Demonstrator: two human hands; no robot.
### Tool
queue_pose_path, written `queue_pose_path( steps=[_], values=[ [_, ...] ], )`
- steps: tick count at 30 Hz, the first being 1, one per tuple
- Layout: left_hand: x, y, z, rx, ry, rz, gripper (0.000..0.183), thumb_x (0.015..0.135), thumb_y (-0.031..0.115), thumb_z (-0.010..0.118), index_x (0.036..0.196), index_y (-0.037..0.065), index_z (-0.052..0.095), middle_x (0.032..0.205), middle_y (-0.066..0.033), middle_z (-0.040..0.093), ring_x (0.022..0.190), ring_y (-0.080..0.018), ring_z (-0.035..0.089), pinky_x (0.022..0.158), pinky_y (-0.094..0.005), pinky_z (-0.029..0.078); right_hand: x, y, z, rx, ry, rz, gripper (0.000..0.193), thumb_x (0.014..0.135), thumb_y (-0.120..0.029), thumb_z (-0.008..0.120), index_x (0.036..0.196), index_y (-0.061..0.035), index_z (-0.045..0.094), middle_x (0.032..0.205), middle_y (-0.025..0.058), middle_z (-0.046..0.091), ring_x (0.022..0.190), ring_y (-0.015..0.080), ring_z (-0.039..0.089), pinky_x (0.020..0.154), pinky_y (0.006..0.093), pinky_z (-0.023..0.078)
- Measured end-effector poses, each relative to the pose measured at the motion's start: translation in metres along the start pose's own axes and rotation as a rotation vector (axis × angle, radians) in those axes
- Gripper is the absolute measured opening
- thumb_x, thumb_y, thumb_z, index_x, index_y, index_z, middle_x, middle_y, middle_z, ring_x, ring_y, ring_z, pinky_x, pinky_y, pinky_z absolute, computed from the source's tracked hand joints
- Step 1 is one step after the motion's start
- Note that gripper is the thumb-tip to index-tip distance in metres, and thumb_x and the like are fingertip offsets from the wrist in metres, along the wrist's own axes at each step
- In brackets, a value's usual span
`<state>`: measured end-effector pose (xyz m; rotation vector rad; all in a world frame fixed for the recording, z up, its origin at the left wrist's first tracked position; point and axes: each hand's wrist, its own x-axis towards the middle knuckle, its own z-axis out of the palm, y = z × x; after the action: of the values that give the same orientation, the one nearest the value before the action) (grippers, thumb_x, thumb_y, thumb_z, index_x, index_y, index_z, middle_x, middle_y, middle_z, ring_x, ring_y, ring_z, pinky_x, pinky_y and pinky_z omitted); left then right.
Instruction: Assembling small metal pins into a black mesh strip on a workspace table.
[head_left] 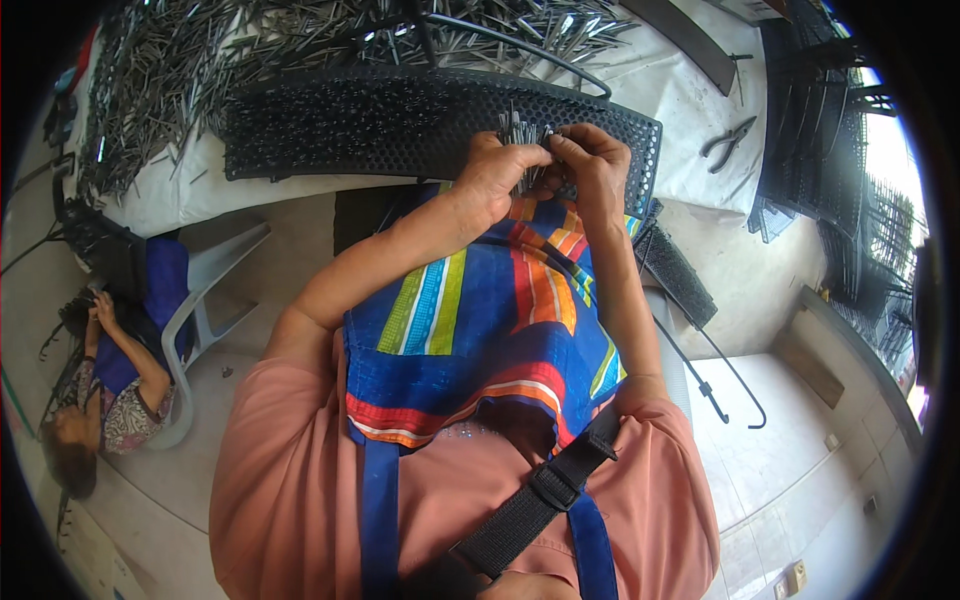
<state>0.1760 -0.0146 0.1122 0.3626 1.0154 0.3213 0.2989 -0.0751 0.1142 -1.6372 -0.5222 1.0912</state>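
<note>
Silvery grey and thin, a bunch of strips [518, 132] stands roughly upright in the left hand [492, 172], which is closed around it, the thumb reaching across toward the right. Just beside it, the right hand [597, 163] is held narrow, thumb and forefinger drawn together at the bunch's right edge; whether they pinch a single strip, I cannot tell. Both hands are over the near edge of a long black panel [430, 120] full of round holes, toward its right end. Dark, glinting pieces crowd the panel's left part, while open holes show around the hands and at the right end. A curved black rod [520, 45] arches along the panel's far side. Behind and to the left, a broad heap of loose strips [165, 75] is scattered over the white-covered table [690, 180], and a pair of dark pliers [728, 145] lies on the cover to the right. Below the hands spreads a blue apron [480, 330] with bright stripes, worn over a salmon shirt [290, 480]. Right of the lap, another black panel [678, 277] slants downward. Farther right stand dark racks [830, 160]. At far left, another person [130, 370] sits on a pale plastic chair [195, 310], hands raised.
</note>
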Motion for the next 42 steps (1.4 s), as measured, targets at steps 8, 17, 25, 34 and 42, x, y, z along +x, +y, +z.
queue_pose_path(
  steps=[8,17,25,34,42],
  values=[
    [-0.007,0.002,-0.041,-0.012,0.070,0.256,0.008,0.073,-0.003,0.062,0.080,0.001,0.066,0.072,-0.0091,0.066,0.060,-0.0175,0.065,0.052,-0.0313,0.054,0.000,0.008,0.035,-0.064,-0.019,-0.023,0.006,0.080,-0.003,0.065,0.082,0.0025,0.066,0.069,0.0029,0.064,0.061,0.0073,0.057,0.055,0.0214,0.046],
    [-0.023,0.015,-0.051,0.010,0.123,0.159,0.013,0.075,-0.003,0.061,0.085,0.003,0.064,0.073,-0.0077,0.066,0.060,-0.0178,0.064,0.051,-0.0293,0.052,0.042,0.022,0.060,-0.143,0.216,-0.521,0.007,0.077,0.000,0.069,0.083,-0.0022,0.067,0.071,0.0017,0.065,0.064,0.0055,0.056,0.058,0.0230,0.046],
    [-0.021,0.014,-0.049,-0.070,0.129,0.143,0.010,0.075,-0.001,0.061,0.084,0.001,0.063,0.073,-0.0083,0.065,0.062,-0.0188,0.064,0.052,-0.0303,0.051,0.050,0.007,0.062,-0.513,0.194,-0.709,0.010,0.073,-0.006,0.071,0.083,-0.0080,0.068,0.075,0.0097,0.064,0.063,0.0242,0.064,0.059,0.0293,0.049],
    [-0.021,0.013,-0.045,-0.107,0.116,0.133,0.008,0.075,0.000,0.061,0.083,0.002,0.062,0.072,-0.0075,0.064,0.062,-0.0183,0.064,0.052,-0.0300,0.050,0.041,0.005,0.061,-0.945,0.130,-0.976,0.015,0.078,-0.013,0.069,0.093,-0.0143,0.071,0.088,0.0030,0.066,0.072,0.0245,0.065,0.059,0.0320,0.050],
    [-0.018,0.011,-0.044,-0.137,0.106,0.162,0.013,0.077,-0.001,0.064,0.090,0.001,0.066,0.082,-0.0082,0.067,0.069,-0.0196,0.066,0.061,-0.0340,0.055,0.035,0.001,0.054,-0.460,-0.131,-0.410,0.012,0.076,-0.011,0.069,0.087,-0.0062,0.069,0.073,0.0061,0.066,0.058,0.0160,0.060,0.054,0.0307,0.047]
  ],
)
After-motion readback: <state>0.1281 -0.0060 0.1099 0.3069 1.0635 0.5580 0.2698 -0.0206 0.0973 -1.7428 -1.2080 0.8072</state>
